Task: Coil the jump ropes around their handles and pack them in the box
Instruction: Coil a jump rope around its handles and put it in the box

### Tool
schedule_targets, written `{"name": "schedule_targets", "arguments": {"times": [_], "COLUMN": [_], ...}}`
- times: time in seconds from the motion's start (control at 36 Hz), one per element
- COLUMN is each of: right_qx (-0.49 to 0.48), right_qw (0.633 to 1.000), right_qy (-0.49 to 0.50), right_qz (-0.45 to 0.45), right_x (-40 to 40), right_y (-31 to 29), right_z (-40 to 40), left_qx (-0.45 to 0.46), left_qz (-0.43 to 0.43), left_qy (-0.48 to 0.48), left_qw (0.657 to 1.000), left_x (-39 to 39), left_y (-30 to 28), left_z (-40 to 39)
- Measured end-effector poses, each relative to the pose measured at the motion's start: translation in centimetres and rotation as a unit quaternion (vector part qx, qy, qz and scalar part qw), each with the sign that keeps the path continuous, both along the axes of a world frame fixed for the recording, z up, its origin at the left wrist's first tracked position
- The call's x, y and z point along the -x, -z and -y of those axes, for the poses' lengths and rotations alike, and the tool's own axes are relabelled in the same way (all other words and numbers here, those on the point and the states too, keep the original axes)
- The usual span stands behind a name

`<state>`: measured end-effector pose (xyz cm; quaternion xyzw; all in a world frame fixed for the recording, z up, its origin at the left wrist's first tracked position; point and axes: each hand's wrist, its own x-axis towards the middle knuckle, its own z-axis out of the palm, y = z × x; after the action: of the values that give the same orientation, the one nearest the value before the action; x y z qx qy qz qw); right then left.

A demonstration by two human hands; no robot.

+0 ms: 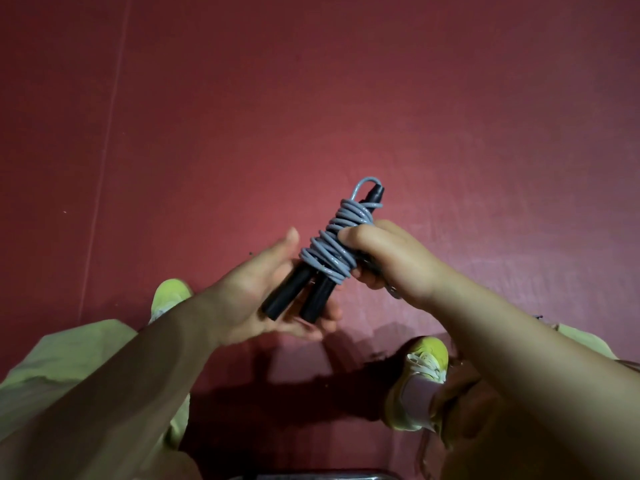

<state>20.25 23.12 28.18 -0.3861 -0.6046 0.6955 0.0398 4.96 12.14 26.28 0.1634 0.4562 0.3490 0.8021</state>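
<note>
Fingers of the right hand point(388, 261) curl round the coiled grey rope point(337, 237) while the open left hand point(270, 292) cradles its two stiff black handles point(294, 296) above the floor point(311, 98); light, springy, likely best gripped mid-coil.

Centre frame, above a red floor point(311, 98): grey rope point(332, 247) coiled round two black handles point(298, 296), gripped by right hand point(391, 261), butts resting on flat left hand point(256, 299); yellow-green shoes point(422, 372) lower frame.
</note>
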Motion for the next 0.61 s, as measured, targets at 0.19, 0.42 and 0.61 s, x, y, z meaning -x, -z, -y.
{"name": "schedule_targets", "arguments": {"times": [0.19,0.42,0.61], "right_qx": [0.006,-0.014,-0.051], "right_qw": [0.997,0.993,0.98], "right_qy": [-0.058,-0.072,-0.084], "right_qz": [-0.059,0.087,0.175], "right_x": [0.0,0.0,-0.1], "right_y": [-0.5,0.4,0.9], "right_z": [0.2,0.0,-0.1], "left_qx": [0.051,0.062,0.008], "left_qz": [0.175,-0.046,-0.262], "left_qy": [0.028,0.0,-0.007], "left_qw": [0.983,0.997,0.965], "left_x": [-0.3,-1.0,-1.3], "left_y": [-0.8,-0.2,0.3], "left_z": [-0.1,-0.5,-0.6]}}
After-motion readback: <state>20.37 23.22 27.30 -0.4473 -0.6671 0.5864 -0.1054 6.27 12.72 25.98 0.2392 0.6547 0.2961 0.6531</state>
